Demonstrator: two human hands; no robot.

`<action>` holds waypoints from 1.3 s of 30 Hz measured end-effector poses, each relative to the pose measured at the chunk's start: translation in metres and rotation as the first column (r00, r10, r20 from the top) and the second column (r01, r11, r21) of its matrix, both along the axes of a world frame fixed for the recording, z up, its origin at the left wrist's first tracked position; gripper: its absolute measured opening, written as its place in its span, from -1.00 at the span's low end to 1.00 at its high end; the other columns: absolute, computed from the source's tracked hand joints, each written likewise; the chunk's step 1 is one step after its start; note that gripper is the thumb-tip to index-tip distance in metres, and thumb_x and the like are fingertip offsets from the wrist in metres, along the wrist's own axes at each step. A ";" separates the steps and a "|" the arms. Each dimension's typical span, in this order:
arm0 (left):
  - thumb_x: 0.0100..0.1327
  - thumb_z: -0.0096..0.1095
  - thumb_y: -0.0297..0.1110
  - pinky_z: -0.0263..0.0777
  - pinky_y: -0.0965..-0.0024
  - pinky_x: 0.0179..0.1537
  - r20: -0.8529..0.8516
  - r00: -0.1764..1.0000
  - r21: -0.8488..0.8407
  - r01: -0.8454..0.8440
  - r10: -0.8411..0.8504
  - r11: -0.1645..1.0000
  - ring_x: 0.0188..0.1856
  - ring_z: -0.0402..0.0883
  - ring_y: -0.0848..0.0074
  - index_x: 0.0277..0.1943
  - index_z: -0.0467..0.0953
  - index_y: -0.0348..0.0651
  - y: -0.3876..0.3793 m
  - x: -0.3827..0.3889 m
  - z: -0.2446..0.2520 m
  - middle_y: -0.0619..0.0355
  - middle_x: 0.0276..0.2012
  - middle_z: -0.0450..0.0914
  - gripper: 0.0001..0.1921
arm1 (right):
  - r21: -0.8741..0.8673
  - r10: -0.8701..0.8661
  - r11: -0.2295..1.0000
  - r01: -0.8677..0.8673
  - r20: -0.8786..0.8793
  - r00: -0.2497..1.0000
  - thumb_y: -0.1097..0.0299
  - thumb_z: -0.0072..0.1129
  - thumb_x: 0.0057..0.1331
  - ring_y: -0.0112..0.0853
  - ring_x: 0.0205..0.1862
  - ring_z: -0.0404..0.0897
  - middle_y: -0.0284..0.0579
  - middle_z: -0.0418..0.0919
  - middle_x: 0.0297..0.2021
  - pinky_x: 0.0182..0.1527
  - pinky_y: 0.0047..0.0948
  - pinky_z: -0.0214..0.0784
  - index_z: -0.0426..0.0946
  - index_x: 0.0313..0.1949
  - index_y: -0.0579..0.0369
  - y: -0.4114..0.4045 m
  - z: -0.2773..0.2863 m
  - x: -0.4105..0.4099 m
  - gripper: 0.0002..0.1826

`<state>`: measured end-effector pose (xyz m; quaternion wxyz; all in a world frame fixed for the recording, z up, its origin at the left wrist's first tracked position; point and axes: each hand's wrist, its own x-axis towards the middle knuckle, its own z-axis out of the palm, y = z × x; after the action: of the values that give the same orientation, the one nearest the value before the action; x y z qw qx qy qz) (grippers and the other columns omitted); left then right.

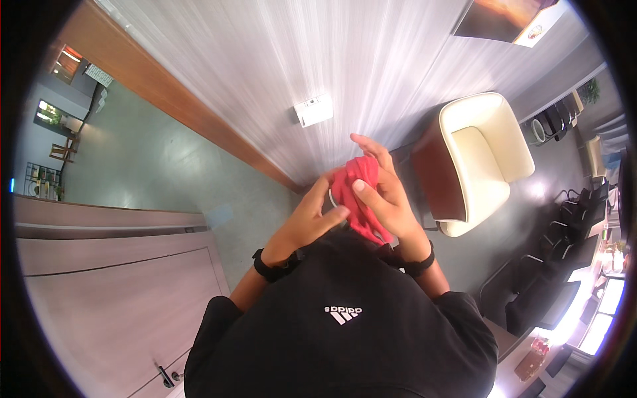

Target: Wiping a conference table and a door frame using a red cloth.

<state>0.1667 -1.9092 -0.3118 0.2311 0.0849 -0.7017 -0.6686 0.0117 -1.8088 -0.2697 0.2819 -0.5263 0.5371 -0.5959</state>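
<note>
A bunched red cloth (366, 214) is held between my two hands in front of my chest. My right hand (390, 199) grips it from the right, with the thumb pressed on top and the index finger stretched out past it. On the left side, my left hand (316, 209) holds the cloth's edge, its thumb lying near the lower part. A thin white curved rim (332, 198) shows beside the cloth by my left fingers; what it belongs to is hidden. Both wrists wear black bands.
A white box (314, 110) is mounted on the pale wall ahead. To the right stands a cream and brown armchair (482, 154), with desks, chairs and monitors (560, 303) beyond. A door (119, 298) with a black handle is at lower left, beside a brown wooden frame (189, 104).
</note>
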 end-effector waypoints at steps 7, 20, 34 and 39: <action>0.03 0.49 -0.24 0.17 0.10 0.32 0.002 0.960 -0.602 -0.223 0.280 0.767 0.29 0.33 0.05 0.32 0.29 -0.20 -0.018 0.000 -0.021 -0.07 0.24 0.38 -0.21 | -0.159 0.205 0.970 -0.182 0.147 0.968 0.24 0.16 0.33 -0.04 0.46 -0.02 0.11 0.04 0.42 0.44 0.04 -0.23 0.55 0.04 0.22 0.006 0.019 0.001 -0.62; 0.29 0.29 -0.35 0.36 0.42 0.11 0.320 0.945 0.009 0.072 -0.071 0.997 0.05 0.48 0.56 0.20 0.38 -0.34 -0.014 0.011 -0.008 0.10 0.03 0.53 -0.53 | -0.305 0.227 0.939 0.157 0.895 0.383 -0.01 -0.17 0.50 -0.28 0.26 0.37 -0.08 0.44 0.21 0.31 -0.20 0.12 0.36 0.23 0.14 0.011 0.006 -0.037 -0.47; 0.28 0.29 -0.42 0.37 0.44 0.16 0.136 0.975 0.451 0.095 -0.174 0.887 0.11 0.51 0.57 0.23 0.39 -0.38 0.003 -0.003 0.013 0.14 0.06 0.56 -0.52 | 0.694 0.351 0.610 -0.384 0.198 0.915 0.32 -0.04 0.38 -0.30 -0.09 0.59 0.01 0.62 -0.08 0.01 -0.31 0.42 0.51 0.06 0.23 0.071 -0.080 -0.045 -0.65; 0.42 0.13 -0.36 0.40 0.50 0.06 0.277 0.961 0.420 -0.134 0.013 0.898 -0.01 0.53 0.66 0.05 0.51 -0.33 -0.010 -0.022 -0.004 0.22 -0.02 0.59 -0.74 | 0.513 0.457 0.660 -0.548 0.305 0.836 0.34 -0.05 0.42 -0.41 -0.08 0.57 -0.02 0.63 -0.14 0.01 -0.37 0.40 0.49 0.06 0.32 0.089 -0.043 -0.040 -0.66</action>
<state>0.1442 -1.9188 -0.3154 0.1347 0.2503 -0.5557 -0.7812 -0.0285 -1.7196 -0.3125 0.6218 -0.4959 0.5029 -0.3384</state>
